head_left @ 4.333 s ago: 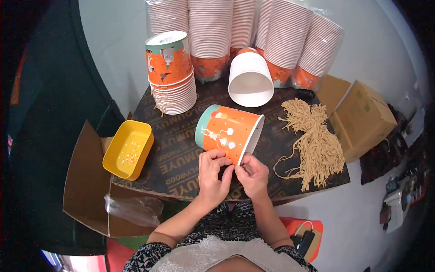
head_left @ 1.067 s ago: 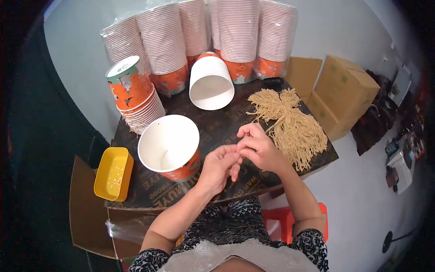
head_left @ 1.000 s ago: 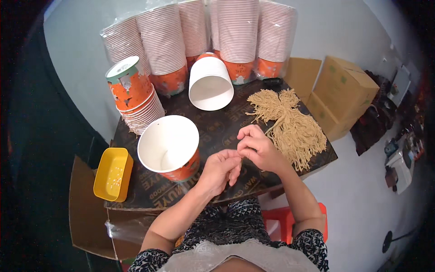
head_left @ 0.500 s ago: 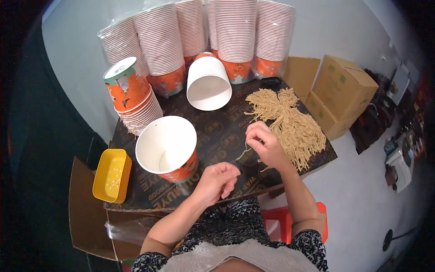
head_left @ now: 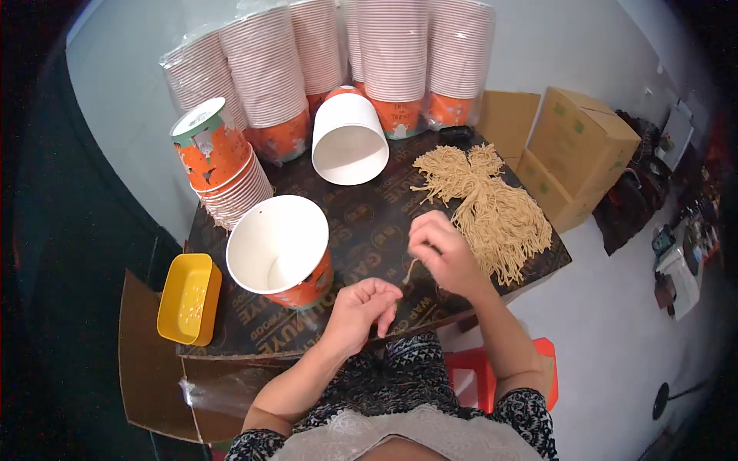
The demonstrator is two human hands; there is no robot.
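Note:
My right hand (head_left: 442, 250) is closed in a pinch on a short tan cord (head_left: 411, 270), which hangs from its fingers over the dark tabletop. My left hand (head_left: 361, 311) is closed too, thumb against forefinger, near the table's front edge. The cord's lower end comes down close to its fingertips; whatever the left hand pinches is too small to make out. To the left of that hand stands a white-lined orange paper bucket (head_left: 278, 242), upright with its mouth open. Right of my right hand lies a heap of tan cords (head_left: 500, 219).
Another bucket (head_left: 350, 150) lies on its side at mid-table. A nested bucket stack (head_left: 231, 180) leans at left, behind a yellow tray (head_left: 187, 307) with small white pieces. Tall plastic-wrapped bucket stacks (head_left: 396, 54) line the back. Cartons (head_left: 580, 150) stand to the right; a red stool (head_left: 480, 376) is below.
My right hand has moved slightly left, and the cord's end is now nearer my left fingertips. My left hand stays pinched, almost in place. The whole view has shifted a little.

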